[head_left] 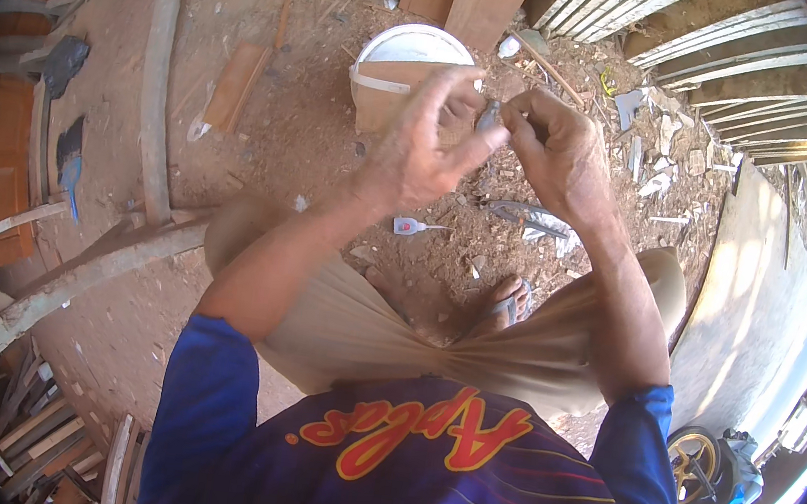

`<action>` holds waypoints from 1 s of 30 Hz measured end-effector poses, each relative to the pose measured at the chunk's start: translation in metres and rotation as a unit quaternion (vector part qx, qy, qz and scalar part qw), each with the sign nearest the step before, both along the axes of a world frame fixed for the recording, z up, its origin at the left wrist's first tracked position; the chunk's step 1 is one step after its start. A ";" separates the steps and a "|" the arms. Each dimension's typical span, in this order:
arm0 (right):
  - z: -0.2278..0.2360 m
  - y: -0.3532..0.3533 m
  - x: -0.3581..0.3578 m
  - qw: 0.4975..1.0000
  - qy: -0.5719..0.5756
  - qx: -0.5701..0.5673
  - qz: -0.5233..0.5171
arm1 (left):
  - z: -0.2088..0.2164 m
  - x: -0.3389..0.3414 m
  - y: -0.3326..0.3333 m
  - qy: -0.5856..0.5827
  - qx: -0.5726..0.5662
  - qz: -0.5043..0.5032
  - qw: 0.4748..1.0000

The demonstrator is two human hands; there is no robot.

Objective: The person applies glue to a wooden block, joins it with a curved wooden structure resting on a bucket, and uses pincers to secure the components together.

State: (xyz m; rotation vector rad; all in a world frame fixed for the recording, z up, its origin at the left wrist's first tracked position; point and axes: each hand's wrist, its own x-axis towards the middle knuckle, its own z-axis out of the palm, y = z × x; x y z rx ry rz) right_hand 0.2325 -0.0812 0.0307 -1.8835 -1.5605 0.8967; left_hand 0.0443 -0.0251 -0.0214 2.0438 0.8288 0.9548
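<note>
Facing a white bucket (417, 44) on the littered floor (308, 165), with knees (661, 284) spread wide. Pinching a small grey thing (489, 114), too blurred to identify, in the fingers of the right hand (559, 150), between both hands. Curving the left hand (421, 151) close beside it, with thumb and forefinger parted; cannot tell whether gripping there too.

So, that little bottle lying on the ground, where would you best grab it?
Probably pinch the small bottle by its wide body, coming from above: it lies on its side with nothing on top. The thin nozzle, pointing to the right, looks too slender for a firm grip.
</note>
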 end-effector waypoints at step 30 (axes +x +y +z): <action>0.015 -0.017 0.070 0.999 -0.010 -0.041 -0.018 | -0.048 0.036 -0.025 0.322 -0.208 -0.258 0.886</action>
